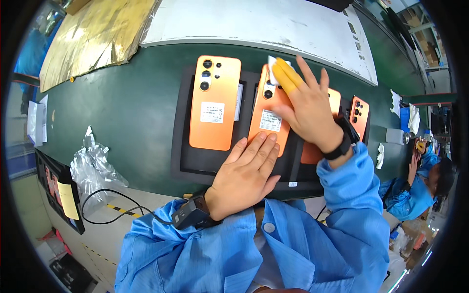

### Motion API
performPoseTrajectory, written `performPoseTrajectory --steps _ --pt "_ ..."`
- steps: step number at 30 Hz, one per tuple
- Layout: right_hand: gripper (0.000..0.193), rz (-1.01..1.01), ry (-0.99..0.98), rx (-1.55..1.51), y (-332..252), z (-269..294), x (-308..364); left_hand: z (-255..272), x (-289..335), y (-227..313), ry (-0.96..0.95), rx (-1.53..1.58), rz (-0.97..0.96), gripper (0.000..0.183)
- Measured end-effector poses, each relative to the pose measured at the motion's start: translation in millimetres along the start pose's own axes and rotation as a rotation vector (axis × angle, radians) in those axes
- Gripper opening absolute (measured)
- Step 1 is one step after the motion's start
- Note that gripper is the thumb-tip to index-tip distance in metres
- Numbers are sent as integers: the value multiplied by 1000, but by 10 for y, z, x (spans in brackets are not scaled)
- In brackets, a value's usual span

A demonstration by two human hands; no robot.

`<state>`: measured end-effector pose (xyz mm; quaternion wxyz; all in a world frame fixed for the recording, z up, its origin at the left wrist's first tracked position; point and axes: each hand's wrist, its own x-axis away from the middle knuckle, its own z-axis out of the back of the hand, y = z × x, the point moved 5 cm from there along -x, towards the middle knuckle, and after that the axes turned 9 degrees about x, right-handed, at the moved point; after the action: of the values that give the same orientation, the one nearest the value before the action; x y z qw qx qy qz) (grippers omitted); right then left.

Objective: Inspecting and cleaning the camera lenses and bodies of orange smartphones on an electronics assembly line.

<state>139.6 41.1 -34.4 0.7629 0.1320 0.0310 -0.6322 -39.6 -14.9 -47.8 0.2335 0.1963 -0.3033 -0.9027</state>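
Note:
My left hand (244, 176) lies flat, palm down, with its fingers stretched over the lower part of an orange phone (255, 115). That phone rests back side up, showing round camera lenses and a white printed label. Two fingers of my right hand (312, 110) wear yellow finger cots (287, 75). They press a white cloth (271, 73) onto the phone's top end, by the lenses; the other fingers stand apart. To the left another orange phone (210, 136) lies in a black tray (183, 168). A further phone (334, 100) is partly hidden behind my right hand.
One more orange phone (359, 115) lies at the right. A white board (244, 24) and a gold sheet (95, 36) border the far side of the green table (132, 97). Crumpled clear plastic (95, 166) sits at the left edge. A co-worker (415, 188) works at the right.

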Motion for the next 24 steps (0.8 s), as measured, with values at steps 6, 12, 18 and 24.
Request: performPoseTrajectory --steps 6,12,18,24 --pt "76 88 -112 -32 -258 116 378 -1 -25 70 3 -42 -10 57" --pt "64 -5 -101 113 -84 -25 -190 14 -37 38 4 -28 11 56" --pt "67 -61 -78 -39 -86 45 290 12 -42 62 -4 -7 -3 55" --pt "64 -117 15 101 -56 23 46 51 -32 40 3 -4 -2 55"
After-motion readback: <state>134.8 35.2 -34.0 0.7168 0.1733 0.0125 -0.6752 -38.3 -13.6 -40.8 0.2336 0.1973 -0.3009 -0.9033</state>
